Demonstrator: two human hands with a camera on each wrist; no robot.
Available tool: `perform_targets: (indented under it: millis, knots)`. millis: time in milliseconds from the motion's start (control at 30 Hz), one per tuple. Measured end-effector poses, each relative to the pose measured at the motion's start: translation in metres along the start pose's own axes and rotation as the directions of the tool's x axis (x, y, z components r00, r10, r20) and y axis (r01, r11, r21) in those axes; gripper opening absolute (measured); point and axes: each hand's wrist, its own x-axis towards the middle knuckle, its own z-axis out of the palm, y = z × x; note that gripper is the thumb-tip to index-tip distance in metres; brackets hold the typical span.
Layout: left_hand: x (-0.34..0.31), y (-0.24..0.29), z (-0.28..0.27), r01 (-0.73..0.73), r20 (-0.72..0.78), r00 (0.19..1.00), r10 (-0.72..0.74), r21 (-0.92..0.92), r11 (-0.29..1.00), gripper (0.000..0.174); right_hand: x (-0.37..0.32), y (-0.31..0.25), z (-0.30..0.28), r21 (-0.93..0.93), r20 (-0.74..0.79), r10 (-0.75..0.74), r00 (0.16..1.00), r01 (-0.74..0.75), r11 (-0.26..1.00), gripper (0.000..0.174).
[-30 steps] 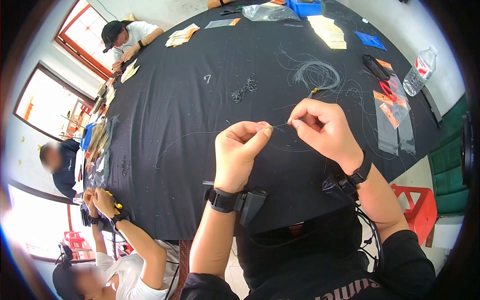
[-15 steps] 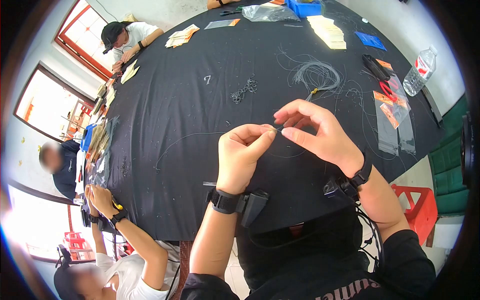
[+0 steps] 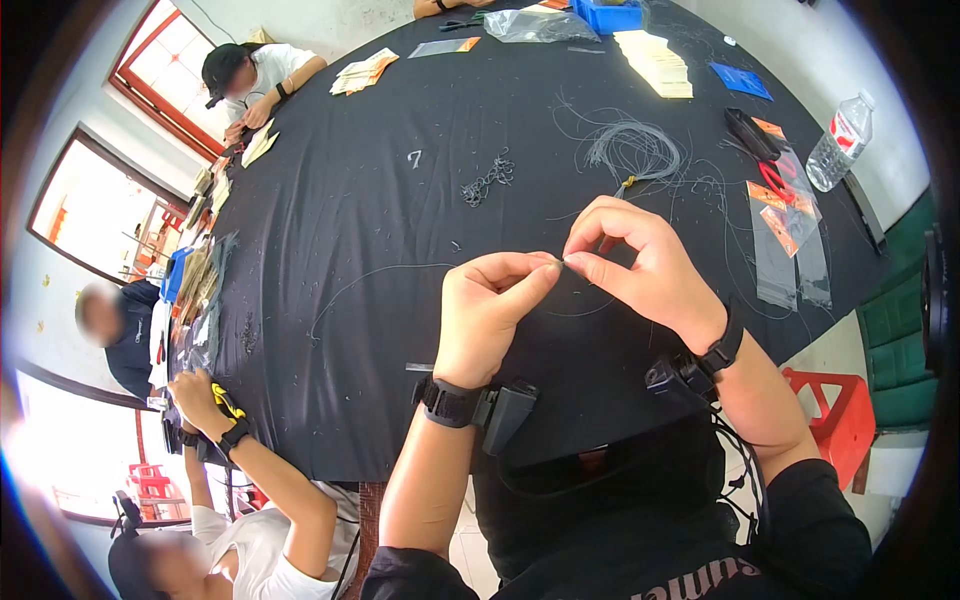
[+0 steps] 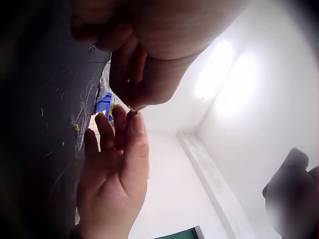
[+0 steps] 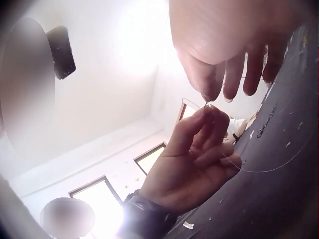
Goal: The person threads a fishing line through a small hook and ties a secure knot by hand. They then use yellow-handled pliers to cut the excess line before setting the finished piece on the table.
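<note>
In the head view my left hand (image 3: 485,310) pinches a thin grey fishing line (image 3: 385,268) between thumb and forefinger. A free length of it trails left over the black cloth. My right hand (image 3: 645,260) comes from the right, its thumb and forefinger pinching the line right at the left fingertips. In the right wrist view a tiny shiny bit (image 5: 206,103) shows between the fingertips, mostly hidden by them; I cannot tell what it is. A loop of line (image 5: 271,171) curves below the left hand there. The right hand's other fingers (image 5: 254,72) are spread apart.
Ahead on the black-covered table lie a pile of small dark hooks (image 3: 487,180) and a coiled line bundle (image 3: 640,150) with a yellow tie. Rightward are red-handled scissors (image 3: 775,182), plastic packets (image 3: 775,265) and a water bottle (image 3: 840,142). Other people sit at the left.
The stretch of line between the hands has shortened. The right hand let its fingers spread, then brought forefinger and thumb together again at the left fingertips. The left hand moved slightly right.
</note>
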Motion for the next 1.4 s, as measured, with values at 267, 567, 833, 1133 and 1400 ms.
perform_targets:
  millis: [267, 567, 833, 1133, 1400]
  knots:
    - [0.0000, 0.0004, -0.0003, 0.018, 0.010, 1.000, -0.018, -0.004, 1.000, 0.018, 0.0003, 0.0015, 0.0006, 0.001, 0.017, -0.042, 0.999, 0.042, 0.999, 0.007]
    - [0.0013, -0.0005, -0.0007, 0.018, 0.036, 0.999, -0.018, -0.008, 1.000, 0.019, 0.0011, -0.0026, -0.0014, -0.010, 0.024, -0.074, 0.997, 0.074, 0.997, 0.007]
    - [0.0014, 0.0022, -0.0011, 0.044, 0.035, 0.998, -0.044, -0.009, 0.999, 0.018, 0.0023, -0.0027, -0.0009, -0.034, 0.014, -0.119, 0.993, 0.119, 0.992, 0.007]
    - [0.0030, -0.0041, -0.0035, -0.001, 0.041, 0.999, 0.002, -0.031, 1.000, 0.017, 0.0025, -0.0017, -0.0003, -0.034, 0.007, -0.129, 0.992, 0.129, 0.991, 0.006]
    - [0.0027, -0.0055, -0.0047, 0.005, 0.021, 1.000, -0.004, -0.042, 0.999, 0.016, 0.0015, -0.0025, -0.0009, 0.005, 0.009, -0.078, 0.997, 0.078, 0.997, 0.005]
